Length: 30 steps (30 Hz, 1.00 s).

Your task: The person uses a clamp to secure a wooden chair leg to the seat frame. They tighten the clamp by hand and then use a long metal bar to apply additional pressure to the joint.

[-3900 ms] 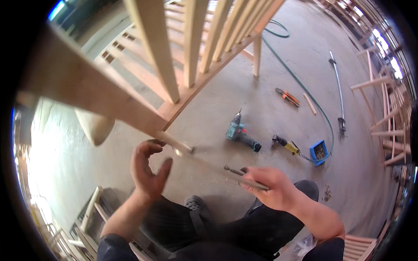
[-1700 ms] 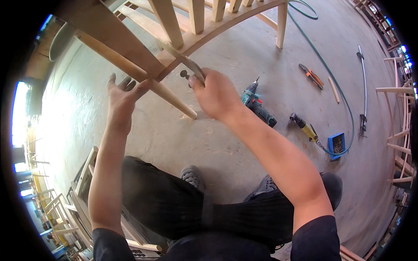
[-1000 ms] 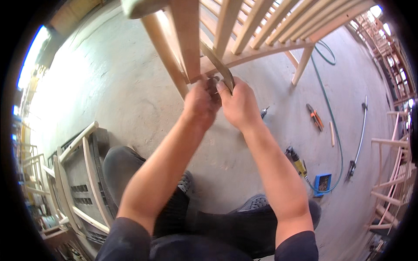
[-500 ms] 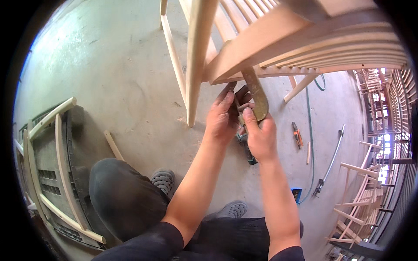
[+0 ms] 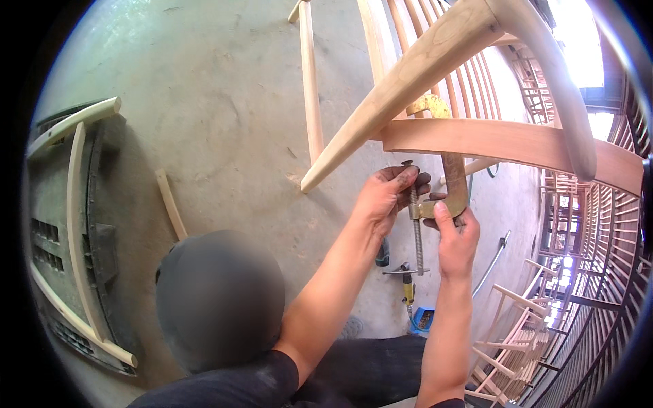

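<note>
A metal G-clamp (image 5: 456,178) hooks around the reddish wooden rail (image 5: 503,139) of a slatted chair or bench frame. Its yellow upper jaw (image 5: 435,104) shows above the rail, while its threaded screw (image 5: 417,238) hangs below, the small pad apart from the wood. The fingers of my left hand (image 5: 382,198) close around the screw just under the pad. With my right hand (image 5: 457,241) I grip the clamp's lower corner, thumb on the near side. A pale tapered leg (image 5: 401,88) slants across in front of the rail.
At the left, a wooden frame (image 5: 80,224) leans on a black block-like base (image 5: 112,204). A loose stick (image 5: 170,204) lies on the floor. Beyond my forearms are a yellow air tool (image 5: 408,292), a blue box (image 5: 423,318) and a metal bar (image 5: 491,265). Wooden frames (image 5: 517,319) stand at right.
The view has shifted and the chair frame appears turned. Both hands sit further right and slightly lower in the picture, still on the clamp. Its screw is now plainly visible.
</note>
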Each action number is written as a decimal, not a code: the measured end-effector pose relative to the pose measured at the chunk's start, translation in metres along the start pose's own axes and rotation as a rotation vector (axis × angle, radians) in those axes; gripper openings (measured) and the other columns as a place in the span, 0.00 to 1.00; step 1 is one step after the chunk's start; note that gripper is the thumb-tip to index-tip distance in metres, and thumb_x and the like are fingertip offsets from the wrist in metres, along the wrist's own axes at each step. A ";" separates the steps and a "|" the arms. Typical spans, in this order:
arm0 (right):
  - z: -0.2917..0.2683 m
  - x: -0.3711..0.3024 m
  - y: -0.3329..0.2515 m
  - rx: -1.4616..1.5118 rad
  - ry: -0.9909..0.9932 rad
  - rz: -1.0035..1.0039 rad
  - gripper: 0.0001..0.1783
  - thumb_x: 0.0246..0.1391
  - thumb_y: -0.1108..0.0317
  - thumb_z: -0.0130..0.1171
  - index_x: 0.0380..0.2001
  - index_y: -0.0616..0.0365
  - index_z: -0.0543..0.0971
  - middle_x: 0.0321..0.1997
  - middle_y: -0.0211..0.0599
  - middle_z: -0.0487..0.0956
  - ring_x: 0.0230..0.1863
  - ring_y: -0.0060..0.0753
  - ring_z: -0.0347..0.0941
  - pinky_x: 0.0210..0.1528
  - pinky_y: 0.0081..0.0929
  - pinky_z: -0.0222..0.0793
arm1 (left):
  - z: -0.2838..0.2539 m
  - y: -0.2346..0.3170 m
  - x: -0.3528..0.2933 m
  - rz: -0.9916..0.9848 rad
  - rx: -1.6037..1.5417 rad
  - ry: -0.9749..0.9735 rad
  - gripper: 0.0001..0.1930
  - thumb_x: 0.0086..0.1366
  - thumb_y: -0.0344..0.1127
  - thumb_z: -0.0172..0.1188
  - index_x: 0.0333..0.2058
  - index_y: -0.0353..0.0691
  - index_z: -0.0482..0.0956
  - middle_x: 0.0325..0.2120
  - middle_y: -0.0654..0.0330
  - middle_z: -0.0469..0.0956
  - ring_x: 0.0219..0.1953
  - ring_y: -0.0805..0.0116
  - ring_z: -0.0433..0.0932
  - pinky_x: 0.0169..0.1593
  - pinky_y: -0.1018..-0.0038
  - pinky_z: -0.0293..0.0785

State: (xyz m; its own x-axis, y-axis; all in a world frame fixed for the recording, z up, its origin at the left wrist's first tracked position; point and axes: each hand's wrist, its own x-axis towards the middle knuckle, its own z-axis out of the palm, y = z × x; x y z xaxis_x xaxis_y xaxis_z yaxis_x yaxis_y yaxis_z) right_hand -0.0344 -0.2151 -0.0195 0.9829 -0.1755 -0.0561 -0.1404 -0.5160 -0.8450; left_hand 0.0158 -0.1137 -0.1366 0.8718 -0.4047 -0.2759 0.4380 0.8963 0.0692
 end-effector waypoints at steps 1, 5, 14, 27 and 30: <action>-0.003 0.002 -0.004 -0.017 -0.023 0.002 0.15 0.65 0.65 0.60 0.45 0.67 0.79 0.37 0.36 0.82 0.37 0.24 0.78 0.42 0.26 0.77 | 0.005 0.001 -0.001 0.020 0.086 0.105 0.16 0.68 0.35 0.65 0.46 0.28 0.75 0.40 0.53 0.82 0.40 0.64 0.82 0.48 0.67 0.81; -0.011 0.006 -0.004 -0.033 -0.051 -0.014 0.14 0.65 0.65 0.60 0.45 0.66 0.80 0.37 0.34 0.82 0.36 0.23 0.78 0.41 0.25 0.76 | 0.013 0.005 -0.005 0.026 0.279 0.116 0.17 0.69 0.38 0.63 0.48 0.29 0.75 0.41 0.54 0.82 0.41 0.65 0.82 0.50 0.67 0.80; -0.013 0.014 -0.016 -0.034 -0.064 -0.008 0.14 0.62 0.64 0.62 0.43 0.65 0.81 0.36 0.32 0.83 0.36 0.22 0.77 0.41 0.24 0.75 | -0.001 0.003 -0.015 -0.018 0.020 -0.159 0.19 0.70 0.39 0.62 0.51 0.29 0.76 0.43 0.57 0.83 0.42 0.68 0.82 0.47 0.72 0.77; -0.043 0.042 -0.047 -0.166 -0.307 0.197 0.16 0.51 0.68 0.67 0.42 0.67 0.84 0.33 0.34 0.84 0.32 0.21 0.77 0.37 0.22 0.72 | 0.011 0.010 -0.005 -0.025 0.404 0.024 0.20 0.62 0.40 0.71 0.46 0.32 0.78 0.35 0.60 0.81 0.33 0.77 0.74 0.37 0.80 0.71; -0.043 0.044 -0.044 -0.166 -0.296 0.180 0.15 0.52 0.68 0.66 0.41 0.67 0.84 0.32 0.33 0.84 0.32 0.20 0.77 0.36 0.21 0.72 | 0.000 0.017 -0.014 -0.053 0.128 -0.241 0.23 0.65 0.42 0.68 0.51 0.31 0.78 0.40 0.61 0.82 0.33 0.80 0.73 0.36 0.81 0.71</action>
State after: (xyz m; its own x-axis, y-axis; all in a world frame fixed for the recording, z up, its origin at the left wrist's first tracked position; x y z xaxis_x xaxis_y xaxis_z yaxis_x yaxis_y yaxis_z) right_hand 0.0095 -0.2360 0.0381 0.9293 -0.0380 -0.3673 -0.3070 -0.6323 -0.7113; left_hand 0.0110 -0.0925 -0.1318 0.8675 -0.4952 -0.0478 0.4948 0.8490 0.1852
